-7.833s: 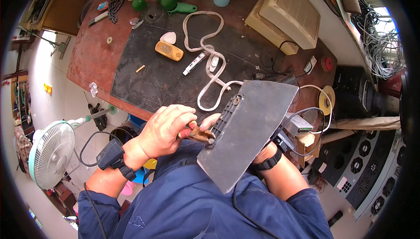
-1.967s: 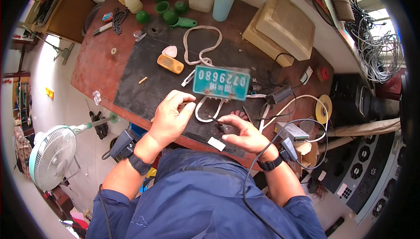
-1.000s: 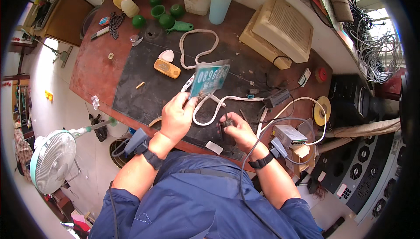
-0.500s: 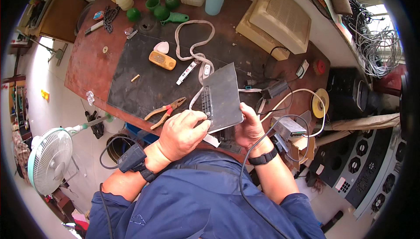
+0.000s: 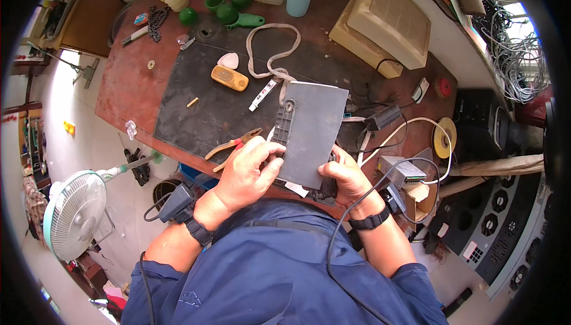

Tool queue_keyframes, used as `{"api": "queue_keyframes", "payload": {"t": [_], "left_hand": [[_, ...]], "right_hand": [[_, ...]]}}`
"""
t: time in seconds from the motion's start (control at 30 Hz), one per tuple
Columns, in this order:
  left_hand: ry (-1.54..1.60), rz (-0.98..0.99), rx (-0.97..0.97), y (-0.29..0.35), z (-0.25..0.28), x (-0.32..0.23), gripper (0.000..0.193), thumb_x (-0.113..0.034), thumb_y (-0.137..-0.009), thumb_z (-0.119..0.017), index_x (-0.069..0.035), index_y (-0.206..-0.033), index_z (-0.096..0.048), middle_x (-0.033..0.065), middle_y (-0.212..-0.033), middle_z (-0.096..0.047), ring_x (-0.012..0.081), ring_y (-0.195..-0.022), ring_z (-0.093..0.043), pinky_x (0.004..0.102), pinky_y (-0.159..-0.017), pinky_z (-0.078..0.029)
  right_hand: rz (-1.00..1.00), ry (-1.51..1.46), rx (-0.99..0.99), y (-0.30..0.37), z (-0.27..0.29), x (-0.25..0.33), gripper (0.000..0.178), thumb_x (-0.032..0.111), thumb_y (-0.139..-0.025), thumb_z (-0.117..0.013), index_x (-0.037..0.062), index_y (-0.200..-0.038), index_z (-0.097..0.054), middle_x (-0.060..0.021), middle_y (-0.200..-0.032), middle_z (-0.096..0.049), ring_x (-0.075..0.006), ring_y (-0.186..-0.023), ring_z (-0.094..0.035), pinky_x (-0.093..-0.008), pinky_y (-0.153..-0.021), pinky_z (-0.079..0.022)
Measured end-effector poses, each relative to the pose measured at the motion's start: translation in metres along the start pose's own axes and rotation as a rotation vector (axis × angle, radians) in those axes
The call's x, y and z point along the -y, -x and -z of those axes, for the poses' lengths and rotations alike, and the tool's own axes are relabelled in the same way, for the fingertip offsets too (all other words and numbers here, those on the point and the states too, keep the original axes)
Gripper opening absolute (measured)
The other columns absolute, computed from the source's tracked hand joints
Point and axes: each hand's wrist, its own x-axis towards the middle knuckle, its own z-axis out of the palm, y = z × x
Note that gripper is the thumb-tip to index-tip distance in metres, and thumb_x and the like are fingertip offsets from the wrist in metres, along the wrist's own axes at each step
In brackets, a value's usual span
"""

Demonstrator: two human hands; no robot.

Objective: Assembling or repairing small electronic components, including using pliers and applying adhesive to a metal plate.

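Over the near edge of the table I hold a flat dark grey plastic panel (image 5: 314,129) with a ribbed strip along its left side. My left hand (image 5: 253,167) has its fingertips pinched at the panel's lower left edge by the ribs. On the lower right corner, my right hand (image 5: 350,177) grips with the thumb on top; its other fingers are mostly hidden underneath. Pliers (image 5: 235,143) with orange-red handles lie just beyond my left hand, partly covered by it. A white tube (image 5: 264,94) lies beyond the panel, beside a pale cable (image 5: 253,57).
A yellow oval device (image 5: 229,78) and green cups (image 5: 215,2) lie farther back. A beige plastic housing (image 5: 386,24) stands at the back right. On the right are a black adapter (image 5: 383,118), a metal box (image 5: 401,168) and a tape roll (image 5: 444,137). A fan (image 5: 76,215) stands left.
The panel has turned from a steep tilt to face upward more, its ribbed side showing more fully. My right thumb has moved onto its face. My left fingers stay at its left edge.
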Motion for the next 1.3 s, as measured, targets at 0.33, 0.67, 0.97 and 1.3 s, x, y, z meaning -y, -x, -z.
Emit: {"api": "queue_keyframes", "payload": {"t": [0.33,0.67,0.97,1.3], "left_hand": [[0.101,0.084,-0.119,0.002,-0.005,0.005,0.008,-0.002,-0.084,-0.067,-0.001,-0.092,-0.065,0.0084,-0.081,-0.059,0.0206,-0.071,-0.059,0.0307,-0.064,-0.047],[0.029,0.046,-0.112,0.004,-0.002,0.006,0.008,-0.002,-0.086,-0.068,-0.001,-0.092,-0.063,0.0079,-0.082,-0.056,0.0182,-0.072,-0.056,0.0285,-0.064,-0.046],[0.827,0.502,-0.118,0.0,-0.013,0.018,0.012,-0.012,-0.098,-0.061,-0.006,-0.107,-0.058,0.0019,-0.082,-0.062,0.0064,-0.066,-0.055,0.0188,-0.057,-0.045],[1.27,0.69,-0.221,0.005,-0.006,0.025,0.011,-0.014,-0.099,-0.061,-0.006,-0.106,-0.058,0.0045,-0.088,-0.065,0.0103,-0.071,-0.061,0.0201,-0.055,-0.046]], "right_hand": [[-0.021,-0.001,-0.016,0.002,-0.007,0.001,0.069,0.013,-0.075,-0.069,-0.0047,-0.137,-0.044,-0.0117,-0.125,-0.058,-0.0186,-0.113,-0.06,-0.0322,-0.099,-0.048],[0.026,0.077,-0.039,0.001,-0.016,0.004,0.064,0.009,-0.077,-0.066,-0.0052,-0.136,-0.045,-0.0096,-0.122,-0.058,-0.0158,-0.109,-0.059,-0.0303,-0.098,-0.047],[0.199,0.355,0.028,-0.011,-0.051,0.021,0.033,0.01,-0.092,-0.062,-0.002,-0.122,-0.052,-0.0084,-0.106,-0.062,-0.0136,-0.091,-0.061,-0.0297,-0.082,-0.051],[0.003,0.611,0.221,-0.011,-0.03,0.017,0.042,0.022,-0.101,-0.054,-0.0003,-0.136,-0.052,-0.0044,-0.116,-0.061,-0.0098,-0.101,-0.055,-0.0266,-0.089,-0.047]]}}
